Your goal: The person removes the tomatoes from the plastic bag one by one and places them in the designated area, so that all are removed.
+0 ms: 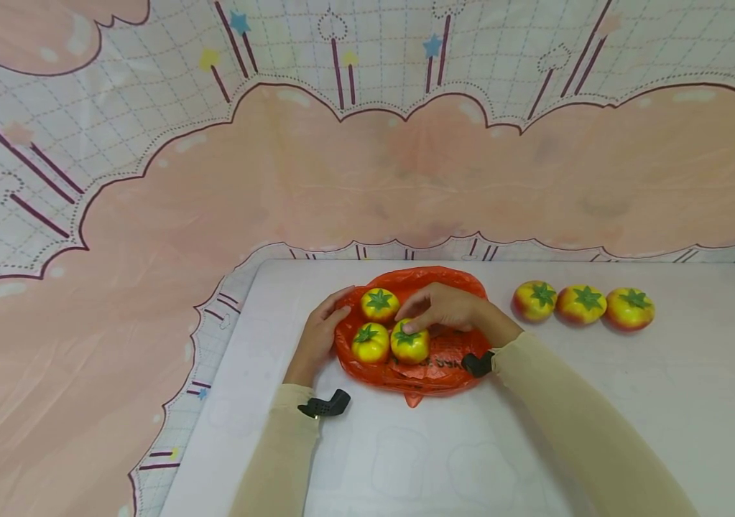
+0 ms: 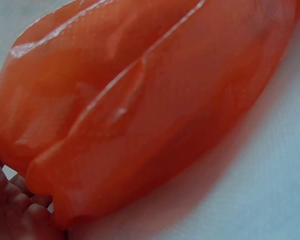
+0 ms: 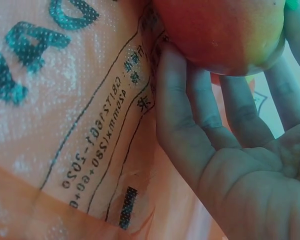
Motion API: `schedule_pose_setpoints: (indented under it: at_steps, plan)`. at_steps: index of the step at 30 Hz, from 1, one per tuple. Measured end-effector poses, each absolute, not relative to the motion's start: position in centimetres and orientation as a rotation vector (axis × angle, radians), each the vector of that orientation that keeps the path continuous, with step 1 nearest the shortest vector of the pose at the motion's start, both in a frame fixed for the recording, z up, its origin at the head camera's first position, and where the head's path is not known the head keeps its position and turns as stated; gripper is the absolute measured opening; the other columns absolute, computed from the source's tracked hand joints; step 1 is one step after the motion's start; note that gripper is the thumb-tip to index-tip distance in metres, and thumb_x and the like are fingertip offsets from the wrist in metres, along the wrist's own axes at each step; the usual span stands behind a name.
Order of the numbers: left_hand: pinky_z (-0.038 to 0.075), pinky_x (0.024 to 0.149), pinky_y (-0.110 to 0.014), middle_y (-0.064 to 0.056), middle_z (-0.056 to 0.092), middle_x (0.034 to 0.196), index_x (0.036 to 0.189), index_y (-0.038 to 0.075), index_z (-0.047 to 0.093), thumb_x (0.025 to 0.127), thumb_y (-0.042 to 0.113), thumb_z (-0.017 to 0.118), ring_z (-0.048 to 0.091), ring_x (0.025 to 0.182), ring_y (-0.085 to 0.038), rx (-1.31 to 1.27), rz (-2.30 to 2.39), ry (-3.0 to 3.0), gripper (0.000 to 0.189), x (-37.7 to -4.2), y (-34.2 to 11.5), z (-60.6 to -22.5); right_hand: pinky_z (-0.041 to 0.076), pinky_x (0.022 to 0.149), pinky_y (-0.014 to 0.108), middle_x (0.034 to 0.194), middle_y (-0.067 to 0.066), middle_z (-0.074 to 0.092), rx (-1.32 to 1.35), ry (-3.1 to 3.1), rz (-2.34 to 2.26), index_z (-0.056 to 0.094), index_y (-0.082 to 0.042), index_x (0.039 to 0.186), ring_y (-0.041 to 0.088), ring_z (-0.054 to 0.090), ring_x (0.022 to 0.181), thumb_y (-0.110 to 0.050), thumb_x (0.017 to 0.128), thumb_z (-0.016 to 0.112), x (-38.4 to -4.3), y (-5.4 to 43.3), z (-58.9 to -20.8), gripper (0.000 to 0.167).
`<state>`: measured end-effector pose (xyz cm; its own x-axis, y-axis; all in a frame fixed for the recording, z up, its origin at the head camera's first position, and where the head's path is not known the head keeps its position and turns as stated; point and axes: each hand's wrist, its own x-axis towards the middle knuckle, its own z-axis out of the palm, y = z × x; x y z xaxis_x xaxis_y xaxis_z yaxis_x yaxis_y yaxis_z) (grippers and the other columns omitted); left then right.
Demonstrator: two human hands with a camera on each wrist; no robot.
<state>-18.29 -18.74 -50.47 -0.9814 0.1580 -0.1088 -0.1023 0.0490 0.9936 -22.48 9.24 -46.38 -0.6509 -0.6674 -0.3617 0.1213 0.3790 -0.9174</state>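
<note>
An orange plastic bag (image 1: 445, 352) lies on the white table (image 1: 600, 431) with three yellow-red tomatoes on it. My right hand (image 1: 414, 323) reaches over the bag and grips the front right tomato (image 1: 409, 343). In the right wrist view its fingers (image 3: 180, 115) curl round that tomato (image 3: 225, 30) above the printed bag (image 3: 65, 125). A second tomato (image 1: 370, 343) sits just left of it, a third (image 1: 379, 304) behind. My left hand (image 1: 327, 327) cups the bag's left edge. In the left wrist view its curled fingertips (image 2: 17, 200) hold the bulging bag (image 2: 140, 100).
Three more tomatoes (image 1: 534, 299), (image 1: 580, 303), (image 1: 629, 308) stand in a row on the table to the right of the bag. A pink and white patterned cloth (image 1: 147, 287) surrounds the table on the left and at the back.
</note>
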Motion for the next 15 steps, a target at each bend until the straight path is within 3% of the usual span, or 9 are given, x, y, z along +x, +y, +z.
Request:
schedule_pose_setpoints:
  at_steps: [15]
  plan:
    - [0.043, 0.117, -0.041, 0.006, 0.051, 0.153, 0.142, 0.031, 0.059, 0.104, 0.024, 0.054, 0.044, 0.146, -0.021, 0.022, 2.007, 2.159, 0.039, -18.35, -18.66, -50.42, 0.061, 0.09, 0.034, 0.122, 0.007, 0.07, -0.507, 1.95, -1.354, 0.075, -0.008, 0.119, 0.022, 0.067, 0.105, -0.02, 0.087, 0.082, -22.45, 9.58, -45.72, 0.035]
